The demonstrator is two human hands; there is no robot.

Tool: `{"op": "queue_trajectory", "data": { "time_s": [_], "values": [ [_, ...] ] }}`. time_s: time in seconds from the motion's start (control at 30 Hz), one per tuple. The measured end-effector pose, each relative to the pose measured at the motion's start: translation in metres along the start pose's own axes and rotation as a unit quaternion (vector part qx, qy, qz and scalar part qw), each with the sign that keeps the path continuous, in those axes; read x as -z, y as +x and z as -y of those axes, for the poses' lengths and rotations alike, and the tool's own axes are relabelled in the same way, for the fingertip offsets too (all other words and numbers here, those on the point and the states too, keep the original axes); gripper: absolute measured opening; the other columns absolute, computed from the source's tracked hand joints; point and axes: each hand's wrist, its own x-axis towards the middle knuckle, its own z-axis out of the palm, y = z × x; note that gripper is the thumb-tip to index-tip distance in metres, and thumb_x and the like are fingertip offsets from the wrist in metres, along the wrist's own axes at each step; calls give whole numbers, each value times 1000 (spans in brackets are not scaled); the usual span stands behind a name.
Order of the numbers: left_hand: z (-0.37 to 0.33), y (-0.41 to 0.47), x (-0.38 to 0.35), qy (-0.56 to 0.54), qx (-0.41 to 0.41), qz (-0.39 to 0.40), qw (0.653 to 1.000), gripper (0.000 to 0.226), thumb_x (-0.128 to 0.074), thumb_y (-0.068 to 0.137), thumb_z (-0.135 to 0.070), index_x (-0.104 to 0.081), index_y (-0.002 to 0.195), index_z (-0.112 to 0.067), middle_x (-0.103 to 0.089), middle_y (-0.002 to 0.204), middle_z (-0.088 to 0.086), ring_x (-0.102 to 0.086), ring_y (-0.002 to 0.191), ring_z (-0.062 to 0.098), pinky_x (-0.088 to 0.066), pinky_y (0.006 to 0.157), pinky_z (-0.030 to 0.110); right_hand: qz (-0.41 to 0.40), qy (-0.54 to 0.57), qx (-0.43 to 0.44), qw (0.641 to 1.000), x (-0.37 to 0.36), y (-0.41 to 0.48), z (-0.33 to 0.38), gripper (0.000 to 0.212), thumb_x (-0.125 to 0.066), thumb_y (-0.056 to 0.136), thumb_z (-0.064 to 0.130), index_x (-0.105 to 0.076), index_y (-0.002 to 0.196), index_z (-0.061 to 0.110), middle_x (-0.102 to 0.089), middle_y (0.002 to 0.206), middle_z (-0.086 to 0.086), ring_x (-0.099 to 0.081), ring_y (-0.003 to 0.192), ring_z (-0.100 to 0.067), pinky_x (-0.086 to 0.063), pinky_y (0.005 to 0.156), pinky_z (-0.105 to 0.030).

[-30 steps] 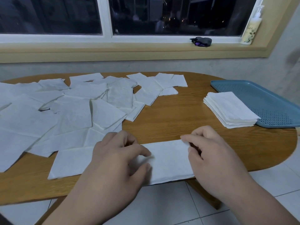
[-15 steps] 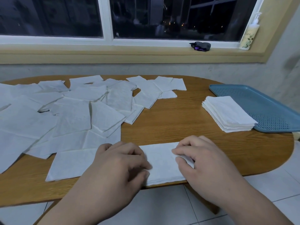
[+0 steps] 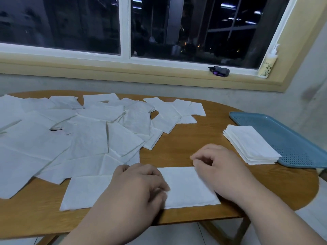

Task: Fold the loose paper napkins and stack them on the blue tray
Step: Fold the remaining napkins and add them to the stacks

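Observation:
A white napkin (image 3: 185, 188) folded into a long strip lies along the table's near edge. My left hand (image 3: 134, 188) sits on its middle, thumb and forefinger curled and pinching the paper. My right hand (image 3: 219, 170) lies over the strip's right end with its fingers curled and their tips just past the far edge; whether it grips the paper is hidden. A stack of folded napkins (image 3: 249, 144) rests on the near left corner of the blue tray (image 3: 292, 138) at the right. Several loose napkins (image 3: 88, 135) cover the table's left and back.
The wooden table (image 3: 194, 138) is oval; its near edge runs just below my hands, with tiled floor beyond. On the window sill behind are a small dark object (image 3: 219, 71) and a pump bottle (image 3: 267, 64).
My right hand slid left along the strip, then back to its right end. My left hand stayed on the middle. The view tilted up a little.

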Motion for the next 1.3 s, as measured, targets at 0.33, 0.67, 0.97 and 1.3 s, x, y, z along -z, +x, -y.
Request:
{"op": "queue_trajectory", "data": {
  "time_s": [0.33,0.67,0.97,1.3],
  "values": [
    [26,10,18,13,75,-103,992,35,-36,81,-53,-69,83,-42,-59,90,-28,-51,99,-3,-30,91,27,-21,-71,-33,997,-31,154,14,27,-56,93,31,-70,116,25,-65,122,8,-59,108,-14,-48,84,-29],
    [34,22,19,10,103,-125,987,33,-36,83,-49,-68,83,-40,-59,87,-23,-49,94,0,-30,85,23,2,-171,-64,983,-69,236,21,33,-56,93,36,-70,104,9,-71,104,-7,-64,92,-24,-53,76,-35],
    [36,25,16,-14,97,-118,988,36,-33,80,-52,-67,85,-40,-58,89,-23,-48,95,-1,-30,88,23,-45,-189,-77,978,-68,250,8,23,-45,94,11,-65,84,12,-66,86,-7,-59,74,-23,-38,51,-27],
    [31,23,15,-26,72,-124,989,36,-34,79,-56,-67,83,-42,-56,90,-27,-48,97,-2,-31,89,22,-122,-65,-11,990,0,142,20,11,-57,95,24,-66,91,27,-65,90,12,-58,78,-6,-48,64,-29]
  ]
}}
